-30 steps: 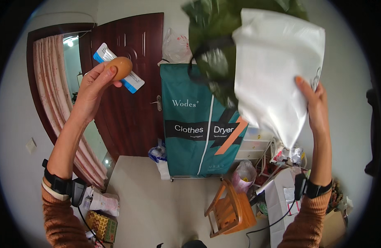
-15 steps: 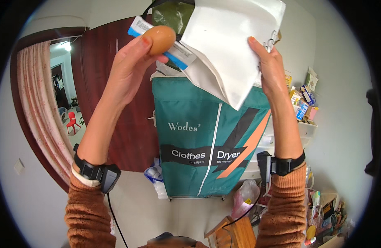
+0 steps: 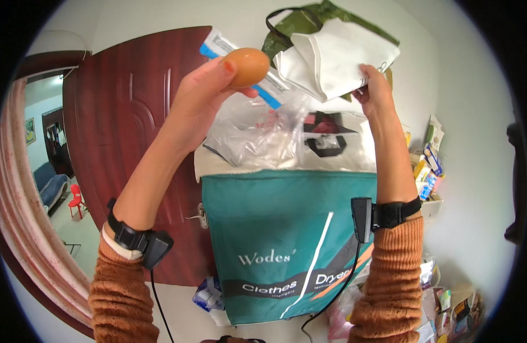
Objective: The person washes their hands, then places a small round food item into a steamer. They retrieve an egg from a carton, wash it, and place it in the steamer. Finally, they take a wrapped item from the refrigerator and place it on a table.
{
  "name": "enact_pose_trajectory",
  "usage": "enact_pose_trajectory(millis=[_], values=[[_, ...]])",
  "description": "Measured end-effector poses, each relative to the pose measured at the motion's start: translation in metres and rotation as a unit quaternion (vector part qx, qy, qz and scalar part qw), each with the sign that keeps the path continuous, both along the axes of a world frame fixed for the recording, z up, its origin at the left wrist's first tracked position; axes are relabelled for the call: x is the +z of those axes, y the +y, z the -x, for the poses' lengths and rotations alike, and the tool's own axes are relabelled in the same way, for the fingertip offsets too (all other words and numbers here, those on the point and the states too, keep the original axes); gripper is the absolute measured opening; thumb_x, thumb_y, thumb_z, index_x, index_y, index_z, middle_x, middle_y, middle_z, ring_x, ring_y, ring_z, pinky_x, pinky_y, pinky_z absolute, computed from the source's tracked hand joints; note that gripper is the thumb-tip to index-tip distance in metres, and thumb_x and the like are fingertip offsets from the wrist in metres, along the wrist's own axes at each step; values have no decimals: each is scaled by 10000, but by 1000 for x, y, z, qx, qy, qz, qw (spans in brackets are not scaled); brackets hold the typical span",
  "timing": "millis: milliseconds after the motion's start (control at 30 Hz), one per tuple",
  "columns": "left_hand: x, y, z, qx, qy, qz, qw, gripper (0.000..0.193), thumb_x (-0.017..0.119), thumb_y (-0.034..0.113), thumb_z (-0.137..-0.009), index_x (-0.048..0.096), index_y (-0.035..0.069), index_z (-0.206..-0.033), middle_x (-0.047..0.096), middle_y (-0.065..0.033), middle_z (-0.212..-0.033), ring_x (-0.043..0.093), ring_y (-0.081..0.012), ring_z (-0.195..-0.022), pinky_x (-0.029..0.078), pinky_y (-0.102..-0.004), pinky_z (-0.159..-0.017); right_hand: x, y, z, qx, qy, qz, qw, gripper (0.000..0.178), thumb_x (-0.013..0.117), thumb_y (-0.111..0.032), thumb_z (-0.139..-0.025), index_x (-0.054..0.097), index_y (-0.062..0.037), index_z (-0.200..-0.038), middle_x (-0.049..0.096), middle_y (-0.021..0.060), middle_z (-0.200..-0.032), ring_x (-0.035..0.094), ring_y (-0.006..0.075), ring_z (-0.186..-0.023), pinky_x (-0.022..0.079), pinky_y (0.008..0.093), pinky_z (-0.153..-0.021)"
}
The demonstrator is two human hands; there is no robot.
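My left hand (image 3: 203,86) is closed on a brown egg (image 3: 246,67), pinched near the thumb. A narrow white-and-blue packet (image 3: 273,91) with small print lies behind the egg, held in the same hand. At the upper right my right hand (image 3: 376,91) grips the lower right edge of a white folded bag (image 3: 346,57). Its fingers are partly hidden behind that bag. Beneath both hands stands a tall green fabric clothes dryer cover (image 3: 263,214). A clear plastic bag (image 3: 257,137) lies on its top.
A dark green bag (image 3: 355,14) with a black strap is behind the white bag. To the left is a dark red door (image 3: 132,131) beside a pink curtain (image 3: 32,228). Boxes and packets (image 3: 429,166) are stacked at right, with clutter (image 3: 452,308) lower down.
My view has tipped upward, showing the dryer's top. The white bag now looks more folded and sits apart from the packet. My left hand still holds the egg and packet.
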State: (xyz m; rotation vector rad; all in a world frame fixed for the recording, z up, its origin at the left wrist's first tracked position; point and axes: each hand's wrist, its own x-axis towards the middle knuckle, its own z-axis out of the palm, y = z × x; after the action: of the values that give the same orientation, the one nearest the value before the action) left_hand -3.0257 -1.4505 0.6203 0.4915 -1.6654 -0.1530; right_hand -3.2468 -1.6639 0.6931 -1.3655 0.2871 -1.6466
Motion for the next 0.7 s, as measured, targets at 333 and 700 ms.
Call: enact_pose_trajectory(millis=[333, 700], values=[[-17, -124, -98, -9, 23, -251, 968, 514, 608, 397, -904, 570, -15, -1208, 620, -66, -1079, 579, -138, -912, 424, -299, -902, -107, -121, -116, -226, 583, 46, 779, 304, 555, -184, -791, 619, 91, -676, 615, 160, -574, 576, 245, -428, 487, 341, -426], [-32, -82, -76, 7, 7, -203, 979, 514, 607, 379, -909, 559, -35, -1210, 608, -79, -1112, 581, -140, -895, 444, -298, -915, -80, -44, -48, -476, 313, 288, 770, 427, 629, -363, -878, 618, 10, -1086, 665, 172, -1004, 648, 264, -919, 503, 357, -766]])
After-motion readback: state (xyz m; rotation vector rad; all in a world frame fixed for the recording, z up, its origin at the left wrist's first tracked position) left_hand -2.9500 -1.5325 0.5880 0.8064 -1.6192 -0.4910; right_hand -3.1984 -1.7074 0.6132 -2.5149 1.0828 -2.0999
